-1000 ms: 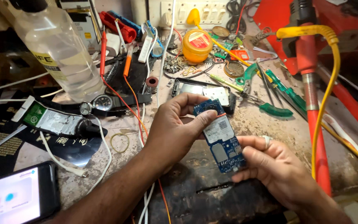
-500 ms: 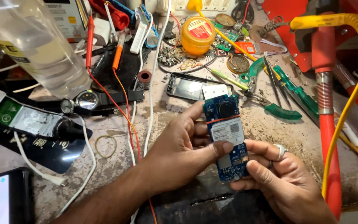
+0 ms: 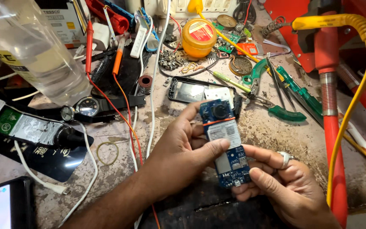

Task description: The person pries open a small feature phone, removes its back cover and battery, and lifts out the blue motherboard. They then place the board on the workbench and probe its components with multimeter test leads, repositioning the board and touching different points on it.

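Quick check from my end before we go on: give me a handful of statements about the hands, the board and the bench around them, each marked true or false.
1. Both hands hold the blue circuit board. True: the left hand grips its upper and middle part, the right hand its lower end.
2. The board lies flat on the bench. False: it is held up off the bench in the fingers.
3. A ring sits on a finger of the right hand. True.
4. The yellow round tin stands right beside the left wrist. False: it stands at the far side of the bench.
5. The clear plastic bottle is at the right edge. False: it is at the upper left.
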